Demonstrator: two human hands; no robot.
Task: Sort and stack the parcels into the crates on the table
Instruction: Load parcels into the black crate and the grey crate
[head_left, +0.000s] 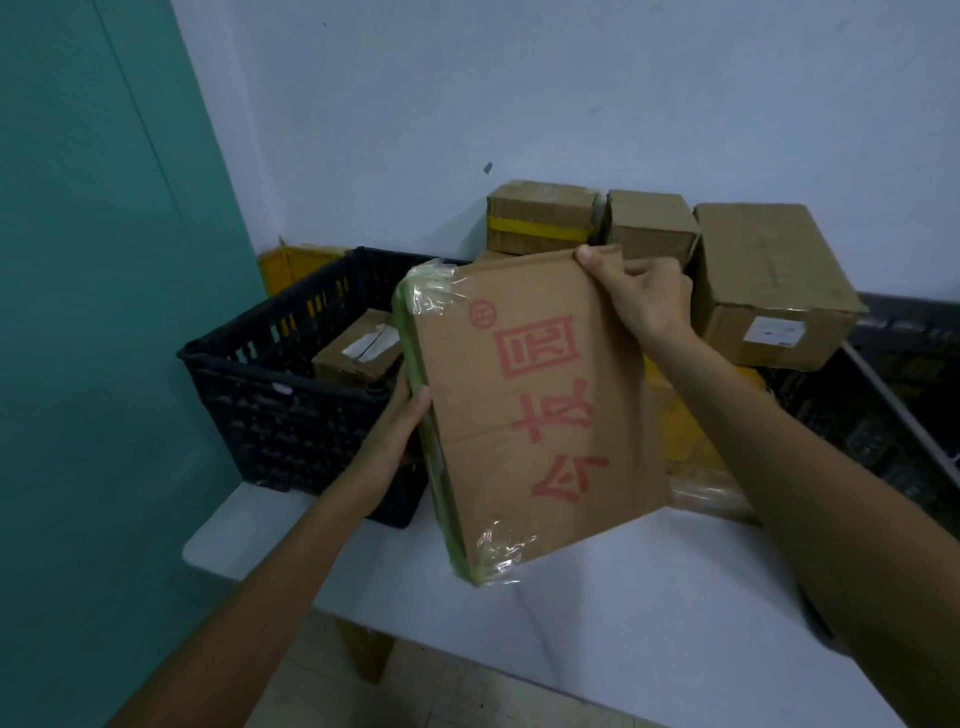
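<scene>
I hold a flat cardboard parcel (535, 415) with red printed characters and clear tape at its corners, tilted up above the white table (571, 623). My left hand (402, 415) grips its left edge, fingers hidden behind it. My right hand (641, 296) pinches its top right corner. Behind the parcel on the left stands a black crate (270, 384) with a small brown parcel (358, 351) inside. A second black crate (893, 415) sits at the right.
Three brown boxes are stacked at the back: one with a yellow band (540, 218), a small one (649, 223) and a large labelled one (769, 286). A yellow crate (291, 270) stands behind the left crate. Yellowish parcels (696, 457) lie behind the held one.
</scene>
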